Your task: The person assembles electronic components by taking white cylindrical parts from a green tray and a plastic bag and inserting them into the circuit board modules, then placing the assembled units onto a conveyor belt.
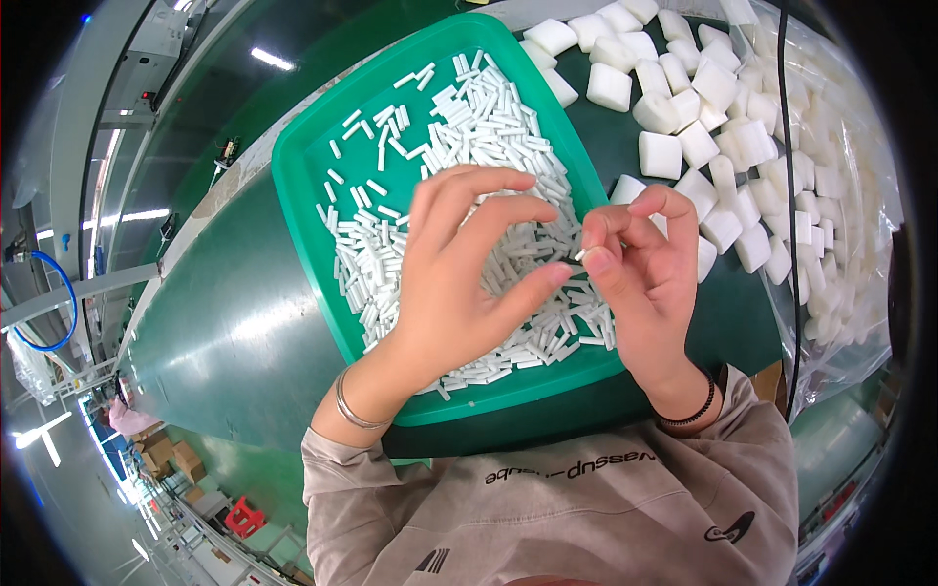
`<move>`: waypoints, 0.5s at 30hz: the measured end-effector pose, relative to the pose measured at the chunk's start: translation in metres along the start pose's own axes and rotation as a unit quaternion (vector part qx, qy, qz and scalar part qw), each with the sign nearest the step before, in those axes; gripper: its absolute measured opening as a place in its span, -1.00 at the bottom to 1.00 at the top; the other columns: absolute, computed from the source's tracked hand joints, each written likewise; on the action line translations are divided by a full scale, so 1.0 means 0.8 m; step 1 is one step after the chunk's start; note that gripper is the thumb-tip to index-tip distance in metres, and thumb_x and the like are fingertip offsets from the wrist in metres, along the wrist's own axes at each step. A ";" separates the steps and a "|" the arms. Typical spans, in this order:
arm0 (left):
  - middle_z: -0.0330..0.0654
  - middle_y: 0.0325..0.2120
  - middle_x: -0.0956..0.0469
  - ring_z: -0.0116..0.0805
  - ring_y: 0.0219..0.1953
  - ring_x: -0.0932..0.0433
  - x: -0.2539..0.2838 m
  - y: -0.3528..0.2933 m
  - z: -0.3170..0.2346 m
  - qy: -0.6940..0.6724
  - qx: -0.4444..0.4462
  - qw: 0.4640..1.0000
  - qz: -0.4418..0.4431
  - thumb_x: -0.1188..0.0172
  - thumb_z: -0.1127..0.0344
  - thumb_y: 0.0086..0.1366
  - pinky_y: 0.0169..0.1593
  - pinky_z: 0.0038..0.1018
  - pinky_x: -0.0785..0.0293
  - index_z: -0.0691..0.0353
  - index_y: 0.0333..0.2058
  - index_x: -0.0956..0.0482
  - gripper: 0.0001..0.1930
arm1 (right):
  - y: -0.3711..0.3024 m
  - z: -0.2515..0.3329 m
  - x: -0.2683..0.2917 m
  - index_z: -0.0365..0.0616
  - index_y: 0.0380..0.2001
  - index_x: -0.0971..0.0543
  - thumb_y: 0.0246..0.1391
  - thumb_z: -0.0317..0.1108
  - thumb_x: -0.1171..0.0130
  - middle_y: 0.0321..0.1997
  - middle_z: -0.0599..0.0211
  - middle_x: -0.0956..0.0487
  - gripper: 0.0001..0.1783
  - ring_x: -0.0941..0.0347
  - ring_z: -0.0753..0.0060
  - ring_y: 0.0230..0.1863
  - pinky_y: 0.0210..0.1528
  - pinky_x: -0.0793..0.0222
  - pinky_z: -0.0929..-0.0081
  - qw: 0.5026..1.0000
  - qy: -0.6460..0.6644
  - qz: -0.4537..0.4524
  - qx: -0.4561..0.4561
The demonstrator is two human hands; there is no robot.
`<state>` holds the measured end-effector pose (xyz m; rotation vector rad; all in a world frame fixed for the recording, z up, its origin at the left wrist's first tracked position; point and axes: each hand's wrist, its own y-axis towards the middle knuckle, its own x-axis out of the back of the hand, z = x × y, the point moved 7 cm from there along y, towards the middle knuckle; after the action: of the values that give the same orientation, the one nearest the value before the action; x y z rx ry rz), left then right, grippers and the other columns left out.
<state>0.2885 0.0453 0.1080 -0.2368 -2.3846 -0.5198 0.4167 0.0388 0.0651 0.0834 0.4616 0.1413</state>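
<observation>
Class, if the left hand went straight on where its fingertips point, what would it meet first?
The left hand would probably meet the right hand, across a small gap in this view, though depth is unclear.

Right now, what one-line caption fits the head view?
Right hand pinches a tiny white piece beside the open left hand, over a green plastic tray of short white rods.

A tiny white piece (580, 255) is pinched in the right hand (640, 269), short white sticks (493, 127) jumbled in a green tray (471, 403).
</observation>
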 end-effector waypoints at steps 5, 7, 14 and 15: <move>-0.28 -0.19 -0.41 -0.08 0.06 -0.14 0.018 -0.013 -0.033 0.190 -0.143 0.965 -0.114 -0.36 0.17 -0.29 0.04 -0.31 -0.10 -0.07 -0.50 -0.59 -0.74 | -0.003 -0.002 -0.007 -0.09 -0.19 -0.11 -0.12 -0.64 -0.07 -0.41 0.30 -0.39 -0.53 -0.10 0.69 -0.47 -0.32 -0.11 0.73 0.998 0.046 0.010 -0.053; -0.31 -0.20 -0.42 -0.07 0.08 -0.09 0.020 -0.017 -0.036 0.222 -0.144 0.958 -0.113 -0.35 0.14 -0.30 0.07 -0.33 -0.05 -0.17 -0.57 -0.60 -0.80 | -0.005 -0.001 -0.011 -0.10 -0.20 -0.11 -0.13 -0.66 -0.07 -0.42 0.31 -0.39 -0.53 -0.11 0.68 -0.47 -0.31 -0.14 0.71 0.996 0.058 0.019 -0.066; -0.37 -0.17 -0.42 -0.12 0.06 -0.14 0.074 0.035 0.032 0.271 -0.081 0.949 -0.135 -0.30 0.23 -0.21 0.05 -0.24 0.00 -0.05 -0.61 -0.56 -0.89 | -0.001 0.018 -0.027 -0.15 -0.33 -0.43 -0.27 -0.50 -0.20 -0.38 0.33 -0.47 -0.68 -0.29 0.40 -0.42 -0.39 -0.21 0.61 0.919 -0.363 0.115 0.099; -0.37 -0.16 -0.41 -0.12 0.06 -0.15 0.094 0.056 0.063 0.295 -0.050 0.944 -0.139 -0.30 0.23 -0.20 0.05 -0.24 -0.01 -0.01 -0.61 -0.56 -0.88 | -0.003 0.021 -0.043 -0.14 -0.36 -0.47 -0.32 -0.42 -0.24 -0.39 0.36 -0.46 -0.67 -0.31 0.31 -0.42 -0.39 -0.24 0.55 0.872 -0.435 0.162 0.153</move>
<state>0.2158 0.1094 0.1359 0.1972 -1.8113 -0.7261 0.3936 0.0307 0.0947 0.5160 -0.4485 0.3385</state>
